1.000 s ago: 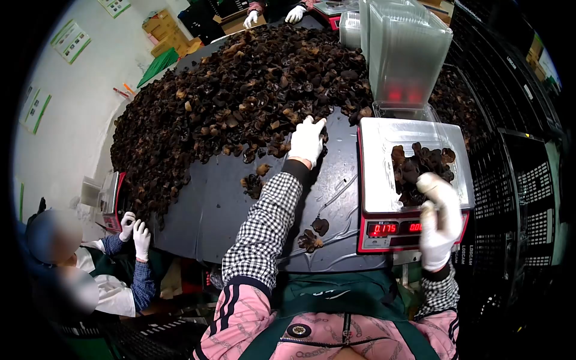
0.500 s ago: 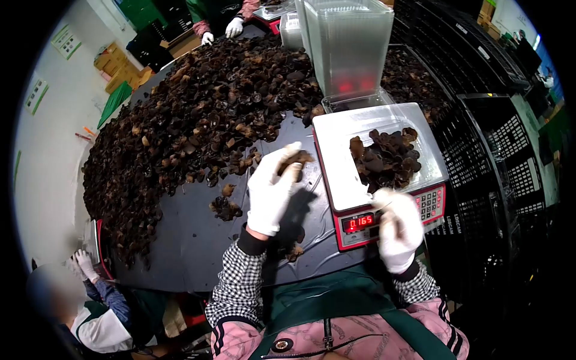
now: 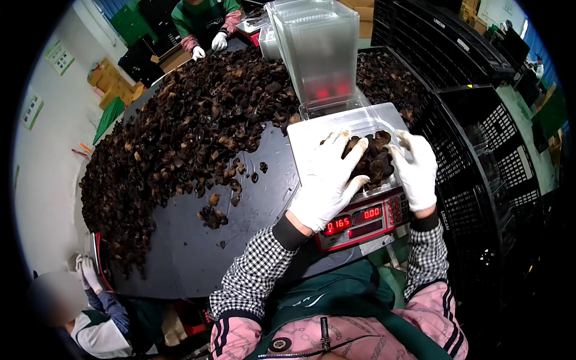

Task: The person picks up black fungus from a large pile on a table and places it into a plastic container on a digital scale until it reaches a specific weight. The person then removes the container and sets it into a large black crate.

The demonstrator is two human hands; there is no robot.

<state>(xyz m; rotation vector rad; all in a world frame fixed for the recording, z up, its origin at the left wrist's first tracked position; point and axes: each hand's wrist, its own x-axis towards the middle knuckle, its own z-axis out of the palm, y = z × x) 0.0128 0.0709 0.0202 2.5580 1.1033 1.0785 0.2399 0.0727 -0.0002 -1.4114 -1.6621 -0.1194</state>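
So the dark wood ear fungus portion (image 3: pixel 378 165) is sitting on the digital scale (image 3: pixel 300 133), seemingly in a clear tray, and I'd call this the weighing and tidying-up bit. Left hand (image 3: pixel 321 180) has its fingers spread over the near left side of the portion, thumb held away from the rest. Right hand (image 3: pixel 419 174) comes in from the other side, fingers bent; can't tell if the tips are pinching anything. Display (image 3: pixel 338 225) shows 0.165. Big fungus pile (image 3: pixel 198 114) is beyond on the table (image 3: pixel 171 255), plastic tray stack (image 3: pixel 327 57) right behind the scale. Imo any move from here calls for light fingertips on both sides, nudging loose pieces inward without leaning on the platform.
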